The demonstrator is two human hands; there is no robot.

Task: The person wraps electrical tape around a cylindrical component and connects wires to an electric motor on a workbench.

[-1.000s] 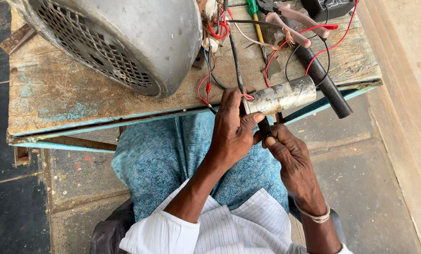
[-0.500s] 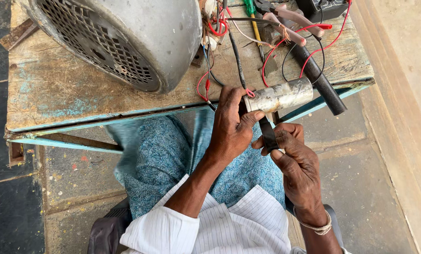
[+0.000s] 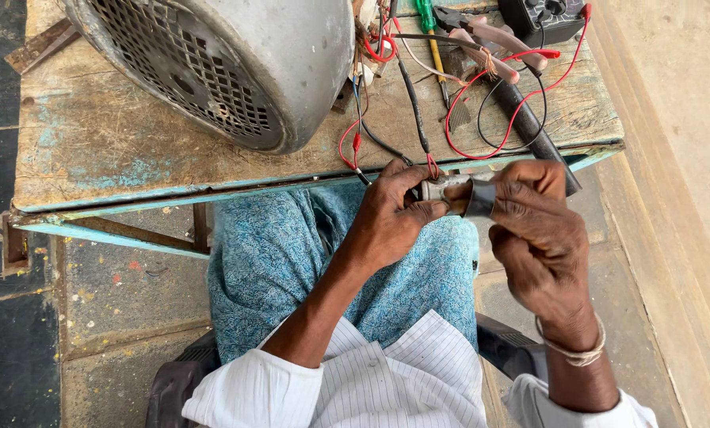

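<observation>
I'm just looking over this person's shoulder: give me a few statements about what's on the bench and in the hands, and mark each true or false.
1. Both hands hold a small grey cylinder in front of the bench edge. True: the left hand and the right hand grip it together.
2. The motor housing lies on the floor. False: it rests on the worn wooden bench.
3. Red wires loop across the bench top. True.
4. The pliers are in the right hand. False: they lie on the bench beside a green-handled screwdriver.
5. The right wrist is bare. False: it wears a bangle.
</observation>
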